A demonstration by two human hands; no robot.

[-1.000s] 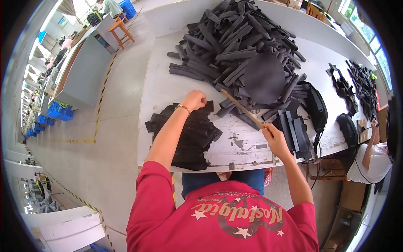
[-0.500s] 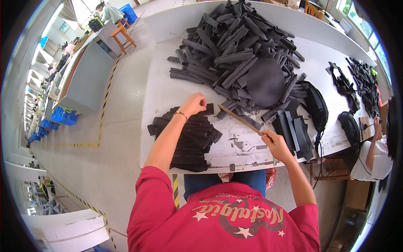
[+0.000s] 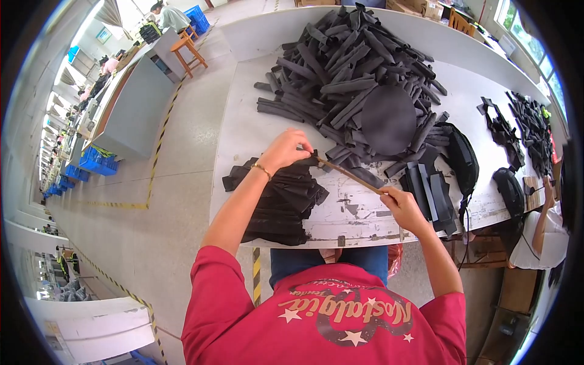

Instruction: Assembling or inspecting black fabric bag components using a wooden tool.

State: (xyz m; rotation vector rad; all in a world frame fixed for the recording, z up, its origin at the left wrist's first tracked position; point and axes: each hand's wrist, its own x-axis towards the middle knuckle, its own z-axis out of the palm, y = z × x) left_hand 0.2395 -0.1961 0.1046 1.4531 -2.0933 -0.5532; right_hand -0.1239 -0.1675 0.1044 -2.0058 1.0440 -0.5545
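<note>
My right hand (image 3: 401, 208) is closed round the near end of a thin, flat wooden stick (image 3: 351, 175), which slants up to the left. At the stick's far tip, my left hand (image 3: 289, 149) pinches the end of a black fabric piece (image 3: 314, 157); the fingers partly hide it. Below my left wrist lies a layered stack of black fabric pieces (image 3: 277, 207), spread unevenly on the white table (image 3: 359, 222). Beyond both hands rises a big heap of dark grey rolled fabric strips (image 3: 328, 67), with a dark round disc (image 3: 388, 120) resting against its front.
Right of my right hand lie flat dark strips (image 3: 429, 191) and a black pouch (image 3: 460, 159) with a hanging cord. Further right sit a second black pouch (image 3: 508, 191), another strip pile (image 3: 532, 131) and a co-worker's arm (image 3: 546, 213). A low white partition (image 3: 255, 39) edges the table's far side.
My left hand has moved slightly right to the stick's tip and now pinches a black fabric piece there. My right hand still holds the stick in nearly the same place. The view has shifted slightly.
</note>
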